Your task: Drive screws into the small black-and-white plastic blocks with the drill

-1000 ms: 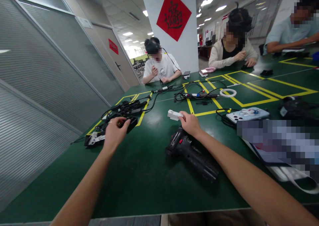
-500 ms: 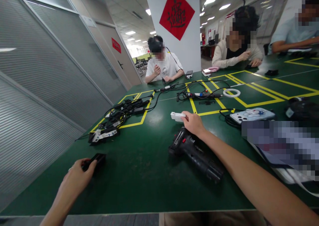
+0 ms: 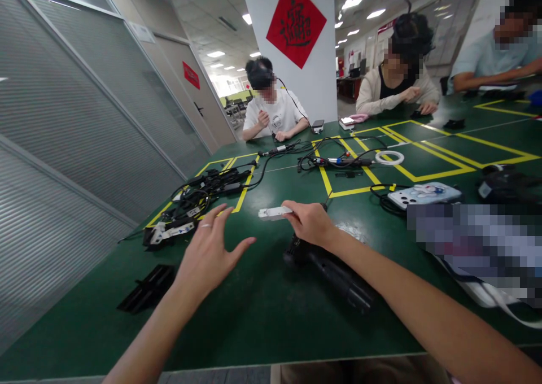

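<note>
My right hand (image 3: 311, 223) pinches one end of a small white rectangular block (image 3: 273, 213), holding it above the table; its exact kind does not show. Facing it from the left, my left hand (image 3: 212, 243) is raised with thumb and fingers spread and nothing in it. Below my left forearm a black slotted plastic part (image 3: 148, 288) lies on the green table (image 3: 237, 327). A black cordless power screwdriver (image 3: 339, 274) rests under my right hand and forearm, its head partly hidden. Beside my right wrist lies a piece of clear plastic (image 3: 351, 232).
A heap of black cables (image 3: 212, 189) lies at the left, with a black-and-white part (image 3: 169, 234) before it. Farther back are a cabled pen-like tool (image 3: 339, 162) and a white ring (image 3: 389, 157). A phone (image 3: 425, 195) sits at the right. Several people sit across the table.
My left hand has let go of the black plastic part on the table and moved up and right, opening. My right hand has brought the white block left and slightly nearer.
</note>
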Demonstrator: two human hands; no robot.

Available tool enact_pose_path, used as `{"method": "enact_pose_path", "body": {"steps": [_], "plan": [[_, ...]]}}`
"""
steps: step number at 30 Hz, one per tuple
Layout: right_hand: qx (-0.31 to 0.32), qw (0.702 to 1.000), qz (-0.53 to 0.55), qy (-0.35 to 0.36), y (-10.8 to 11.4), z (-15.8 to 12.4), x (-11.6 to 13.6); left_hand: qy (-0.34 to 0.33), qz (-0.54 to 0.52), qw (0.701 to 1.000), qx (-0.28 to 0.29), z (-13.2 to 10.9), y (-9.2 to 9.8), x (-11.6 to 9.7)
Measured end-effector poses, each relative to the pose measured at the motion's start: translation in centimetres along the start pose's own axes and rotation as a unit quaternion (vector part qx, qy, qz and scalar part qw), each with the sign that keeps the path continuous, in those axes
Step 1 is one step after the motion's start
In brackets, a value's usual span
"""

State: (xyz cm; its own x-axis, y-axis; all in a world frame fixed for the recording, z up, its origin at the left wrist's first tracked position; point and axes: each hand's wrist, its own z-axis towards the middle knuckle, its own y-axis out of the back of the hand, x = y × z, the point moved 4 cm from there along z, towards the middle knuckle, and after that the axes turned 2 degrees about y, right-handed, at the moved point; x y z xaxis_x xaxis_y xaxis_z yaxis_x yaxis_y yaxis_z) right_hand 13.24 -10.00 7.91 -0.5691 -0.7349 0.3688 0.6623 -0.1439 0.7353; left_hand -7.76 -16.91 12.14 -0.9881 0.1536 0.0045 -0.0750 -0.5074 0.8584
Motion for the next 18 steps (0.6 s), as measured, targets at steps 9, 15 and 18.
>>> {"method": "enact_pose_path", "body": {"steps": [9, 15, 18], "plan": [[0.034, 0.999, 0.013, 0.039, -1.4, -0.3, 0.3, -0.081, 0.034, 0.968, 0.236, 4.5, -5.2, -5.1], [0.024, 0.998, -0.012, -0.053, -1.7, -0.1, -0.6, 0.078, 0.119, 0.963, 0.229, 2.3, -0.4, 2.4], [0.031, 0.998, -0.021, -0.042, -1.9, -0.1, -0.5, 0.183, 0.109, 0.954, 0.209, 0.4, 2.8, 10.2]]}}
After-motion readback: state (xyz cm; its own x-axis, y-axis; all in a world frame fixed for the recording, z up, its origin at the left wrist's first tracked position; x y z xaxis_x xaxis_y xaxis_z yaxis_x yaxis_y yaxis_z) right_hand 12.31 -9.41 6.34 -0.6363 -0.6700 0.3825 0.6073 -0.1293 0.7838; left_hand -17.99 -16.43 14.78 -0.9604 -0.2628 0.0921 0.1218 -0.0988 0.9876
